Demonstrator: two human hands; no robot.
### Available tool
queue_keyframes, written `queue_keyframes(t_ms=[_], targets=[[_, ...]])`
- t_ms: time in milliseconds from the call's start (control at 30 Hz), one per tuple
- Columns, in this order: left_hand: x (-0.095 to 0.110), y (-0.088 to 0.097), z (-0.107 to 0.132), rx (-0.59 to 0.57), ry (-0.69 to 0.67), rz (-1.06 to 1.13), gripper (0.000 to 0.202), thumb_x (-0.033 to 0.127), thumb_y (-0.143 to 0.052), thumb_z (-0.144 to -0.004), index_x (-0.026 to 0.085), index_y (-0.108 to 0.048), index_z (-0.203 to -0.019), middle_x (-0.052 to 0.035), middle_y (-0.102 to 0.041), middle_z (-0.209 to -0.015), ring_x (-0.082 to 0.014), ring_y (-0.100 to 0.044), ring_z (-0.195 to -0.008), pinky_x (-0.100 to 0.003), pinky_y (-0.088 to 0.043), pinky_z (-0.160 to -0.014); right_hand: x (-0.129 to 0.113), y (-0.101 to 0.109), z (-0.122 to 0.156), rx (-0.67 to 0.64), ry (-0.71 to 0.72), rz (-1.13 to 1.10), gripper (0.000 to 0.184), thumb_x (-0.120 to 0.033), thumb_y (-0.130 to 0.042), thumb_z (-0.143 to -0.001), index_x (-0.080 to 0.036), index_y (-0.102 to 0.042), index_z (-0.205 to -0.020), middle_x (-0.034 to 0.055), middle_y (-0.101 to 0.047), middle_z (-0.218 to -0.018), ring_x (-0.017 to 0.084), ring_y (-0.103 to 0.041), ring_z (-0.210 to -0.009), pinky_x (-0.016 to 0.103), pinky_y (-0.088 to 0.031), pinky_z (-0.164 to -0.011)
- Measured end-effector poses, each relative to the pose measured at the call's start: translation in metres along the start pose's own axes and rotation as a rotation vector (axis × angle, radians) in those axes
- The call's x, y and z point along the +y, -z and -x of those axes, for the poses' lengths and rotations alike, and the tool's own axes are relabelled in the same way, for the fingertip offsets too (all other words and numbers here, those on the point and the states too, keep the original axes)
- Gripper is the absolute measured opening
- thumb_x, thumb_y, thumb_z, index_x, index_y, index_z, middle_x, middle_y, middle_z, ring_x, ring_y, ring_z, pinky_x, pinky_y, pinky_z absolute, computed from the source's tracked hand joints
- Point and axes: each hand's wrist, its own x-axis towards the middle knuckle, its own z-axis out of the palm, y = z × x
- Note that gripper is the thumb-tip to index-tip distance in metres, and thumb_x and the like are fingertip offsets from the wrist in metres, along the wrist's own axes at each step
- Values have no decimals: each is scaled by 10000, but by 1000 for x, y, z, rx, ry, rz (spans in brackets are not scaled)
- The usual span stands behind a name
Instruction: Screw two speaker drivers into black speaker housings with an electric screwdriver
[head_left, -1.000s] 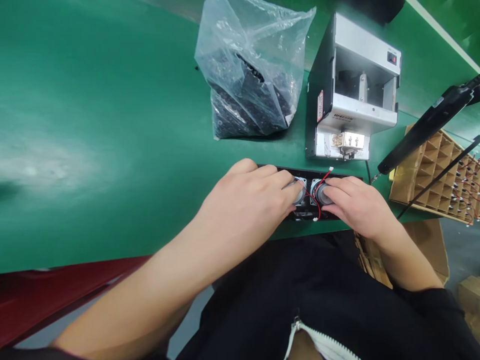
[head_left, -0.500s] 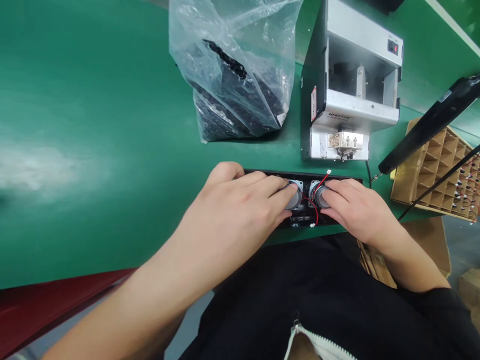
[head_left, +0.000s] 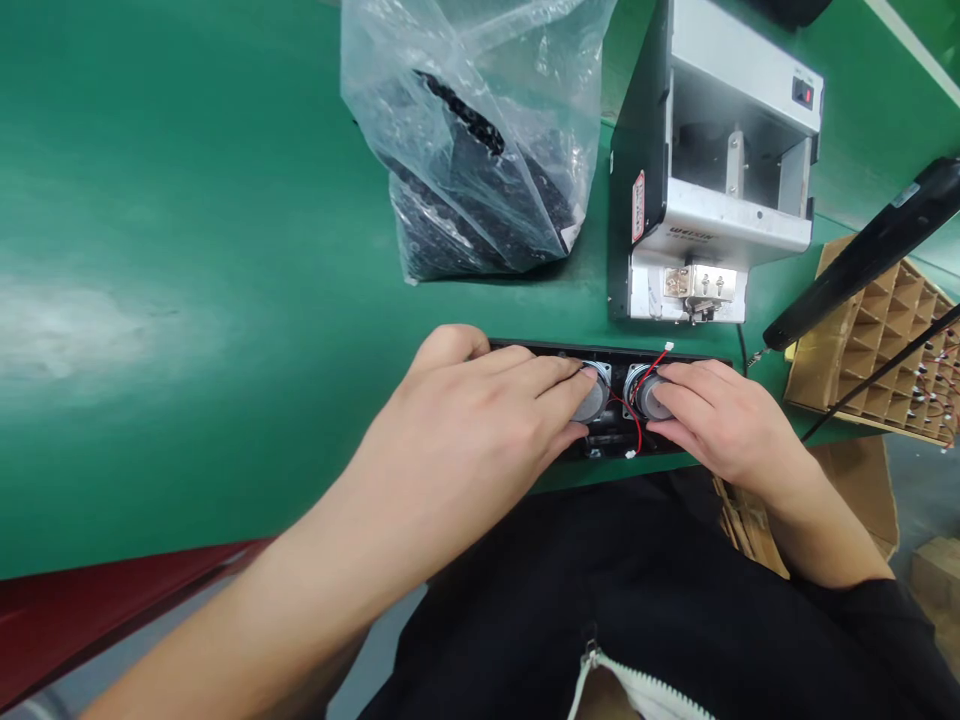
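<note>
A long black housing [head_left: 619,440] lies across the green bench near my body. Two round grey speakers with metal frames sit side by side in it. My left hand [head_left: 502,405] has its fingers closed round the left speaker [head_left: 592,400], and its palm hides the housing's left part. Round the right speaker [head_left: 651,398], the thumb and fingers of my right hand [head_left: 724,415] are closed. A red wire [head_left: 640,430] with small white plugs runs between the two speakers.
Behind the housing stands a metal machine [head_left: 739,215] with a rocker switch. A clear plastic bag [head_left: 480,200] of black parts lies left of it. At right are a divided cardboard box [head_left: 877,340] with wired parts and a black electric screwdriver [head_left: 862,250] hanging at a slant.
The view has shifted slightly, so the machine and speakers appear a little further right. Both hands keep their hold on the speakers, with hardly any other movement.
</note>
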Motion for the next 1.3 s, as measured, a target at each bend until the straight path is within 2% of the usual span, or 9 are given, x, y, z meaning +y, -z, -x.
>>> queue_keyframes(t_ms=[133,300,467,600,800,1000,1300], targets=[[-1,0,0,0,2,23,158,271,-729,-1150,265,-859,-1238,-105,-949,-1174,-364,-862,-946,-557,-490,-900,1,-2,0,16,11,-3,263,-395,-701,-1206,-173,-839,-1229,150,-952,-1243,266,-856,-1045,411,-768,-916],[-2,-1,-1,17,-26,-10,190,277,-670,-1191,233,-835,-1274,-110,-950,-1177,-348,-853,-918,-553,-485,-890,1,-3,1,20,16,6,238,-359,-710,-1204,-174,-848,-1260,156,-962,-1287,257,-877,-1086,396,-772,-928],[-2,-3,0,-26,21,10,197,295,-664,-1190,287,-838,-1282,-67,-950,-1183,-331,-848,-940,-536,-488,-917,0,-4,1,-1,35,16,235,-322,-735,-1189,-146,-859,-1282,169,-965,-1303,268,-882,-1107,396,-776,-926],[-3,-5,2,-22,41,42,207,309,-718,-1165,310,-854,-1322,-63,-949,-1183,-336,-853,-957,-537,-498,-946,3,-7,2,-2,29,6,251,-348,-711,-1202,-164,-864,-1281,160,-965,-1312,262,-878,-1104,400,-776,-930],[-7,-5,2,-37,80,97,191,357,-733,-1143,337,-861,-1284,-58,-947,-1149,-366,-859,-1019,-569,-520,-1006,4,-9,2,-23,1,-31,257,-368,-707,-1198,-178,-860,-1277,174,-962,-1310,272,-884,-1104,429,-797,-942],[-8,-4,2,-56,82,99,240,357,-703,-1156,339,-882,-1315,-67,-957,-1230,-385,-864,-1081,-606,-538,-1050,2,-3,7,-100,-66,-118,282,-249,-705,-1190,-209,-828,-1440,185,-925,-1475,293,-879,-1358,486,-802,-1126],[-7,1,3,-80,33,4,250,356,-644,-1217,299,-829,-1376,-75,-965,-1287,-380,-878,-1091,-573,-512,-963,11,-21,17,55,-20,-188,268,-246,-699,-1199,-196,-847,-1418,169,-950,-1431,279,-912,-1337,485,-806,-1135]])
